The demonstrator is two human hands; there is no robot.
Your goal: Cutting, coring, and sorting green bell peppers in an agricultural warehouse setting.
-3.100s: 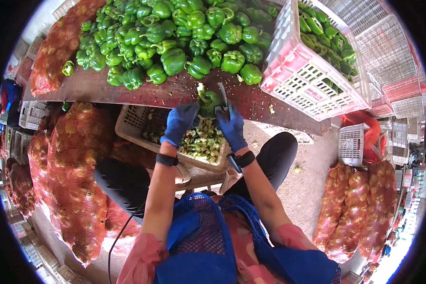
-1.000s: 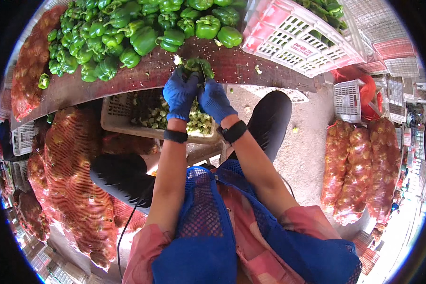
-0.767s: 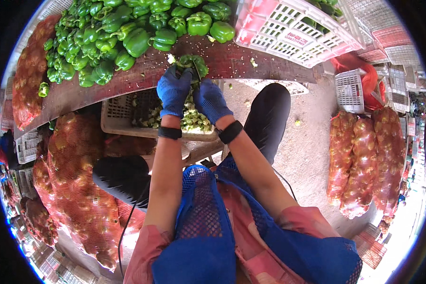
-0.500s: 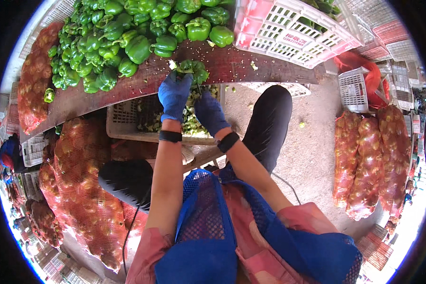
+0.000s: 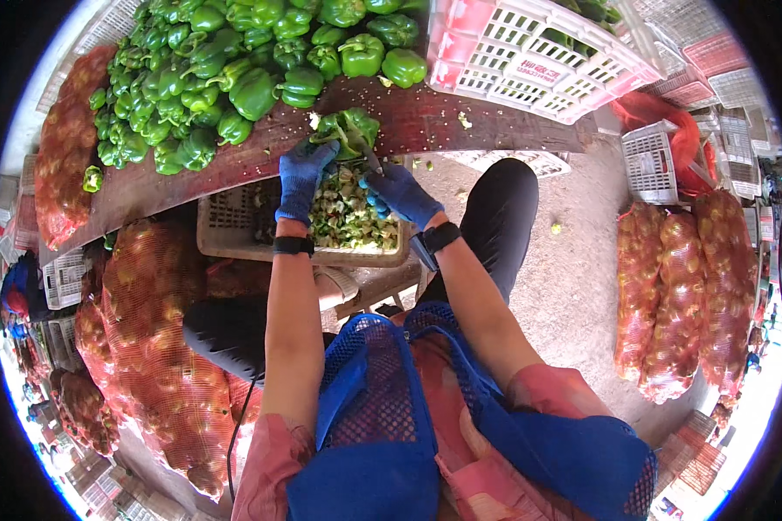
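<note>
My left hand [image 5: 304, 178], in a blue glove, is closed on a green bell pepper [image 5: 353, 128] that is cut open, above the near edge of the dark red table [image 5: 408, 108]. My right hand [image 5: 401, 193], also gloved in blue, grips a small knife [image 5: 373, 160]; its blade points up toward the pepper's near side, and the handle is hidden in my fingers. Below my hands stands a plastic crate [image 5: 321, 258] holding chopped pepper cores and scraps [image 5: 356, 217]. A large pile of whole green peppers [image 5: 191, 78] covers the table's left part.
A pink and white crate [image 5: 539, 61] with green peppers stands tilted on the table's right. Red mesh sacks [image 5: 161, 339] fill the left floor, more sacks [image 5: 669, 295] stand at right. A smaller white crate [image 5: 650, 165] sits behind those. My knees flank the scrap crate.
My hands have moved apart, the left one slightly left and down, the right one a little right. The pepper now shows its cut, open inside, and the knife blade is more visible.
</note>
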